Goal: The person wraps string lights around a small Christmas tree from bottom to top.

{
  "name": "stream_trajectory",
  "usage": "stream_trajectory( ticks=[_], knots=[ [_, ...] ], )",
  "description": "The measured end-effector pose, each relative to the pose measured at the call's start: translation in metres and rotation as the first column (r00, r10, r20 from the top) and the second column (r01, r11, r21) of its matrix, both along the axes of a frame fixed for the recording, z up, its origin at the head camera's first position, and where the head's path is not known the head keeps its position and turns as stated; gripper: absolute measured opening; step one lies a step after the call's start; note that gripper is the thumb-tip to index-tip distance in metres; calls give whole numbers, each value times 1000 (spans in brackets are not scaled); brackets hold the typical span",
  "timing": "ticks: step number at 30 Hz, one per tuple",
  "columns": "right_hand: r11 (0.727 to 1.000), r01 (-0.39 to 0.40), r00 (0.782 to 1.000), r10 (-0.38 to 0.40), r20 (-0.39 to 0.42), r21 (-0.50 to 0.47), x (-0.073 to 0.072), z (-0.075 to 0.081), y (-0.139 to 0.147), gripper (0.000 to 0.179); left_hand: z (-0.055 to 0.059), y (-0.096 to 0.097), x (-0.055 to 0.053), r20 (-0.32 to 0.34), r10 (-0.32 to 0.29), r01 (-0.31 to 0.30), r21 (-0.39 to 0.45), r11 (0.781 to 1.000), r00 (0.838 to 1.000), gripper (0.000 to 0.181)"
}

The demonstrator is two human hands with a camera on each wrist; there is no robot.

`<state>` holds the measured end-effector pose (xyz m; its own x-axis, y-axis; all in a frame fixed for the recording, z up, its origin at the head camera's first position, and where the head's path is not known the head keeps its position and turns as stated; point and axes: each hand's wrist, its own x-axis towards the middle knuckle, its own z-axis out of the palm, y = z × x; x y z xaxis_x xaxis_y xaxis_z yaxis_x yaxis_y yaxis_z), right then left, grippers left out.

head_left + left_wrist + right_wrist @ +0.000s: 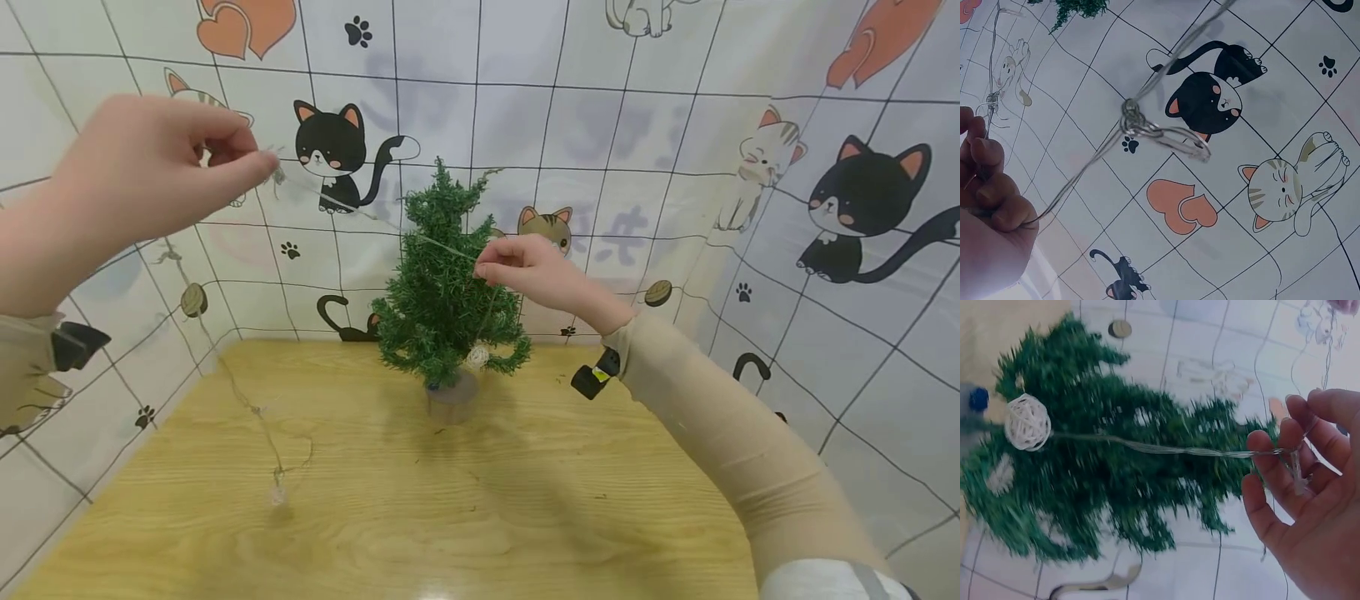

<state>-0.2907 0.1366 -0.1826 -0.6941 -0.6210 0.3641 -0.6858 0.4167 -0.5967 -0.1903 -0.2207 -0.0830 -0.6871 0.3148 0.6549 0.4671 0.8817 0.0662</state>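
Observation:
A small green artificial tree [442, 300] stands in a grey pot on the wooden table [420, 517]. A thin wire light string [352, 208] runs taut between my two hands. My left hand [150, 167], raised at the upper left, pinches the wire [1085, 169]; its fingers [985, 162] curl around it. My right hand [525, 271] pinches the wire beside the tree's upper right branches, fingers [1285, 456] curled round it. A white wicker ball [1027, 422] on the wire hangs low against the tree [1104, 456], also visible near the pot [477, 358].
The rest of the wire [258, 417] trails down from my left hand onto the table's left part. Cat-patterned sheeting [675, 167] walls in the table at the back and both sides. A small black device [596, 377] is strapped at my right wrist.

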Motion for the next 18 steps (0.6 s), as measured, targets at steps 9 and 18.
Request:
stream_trajectory(
  ticks=[9, 18],
  knots=[
    [995, 100, 995, -100, -10, -23, -6, 10, 22, 22, -1, 19, -7, -122, -3, -19, -182, 983, 993, 22],
    [988, 155, 987, -156, 26, 19, -12, -8, 43, 25, -14, 29, -23, -285, -102, 14, -295, 955, 953, 11]
  ],
)
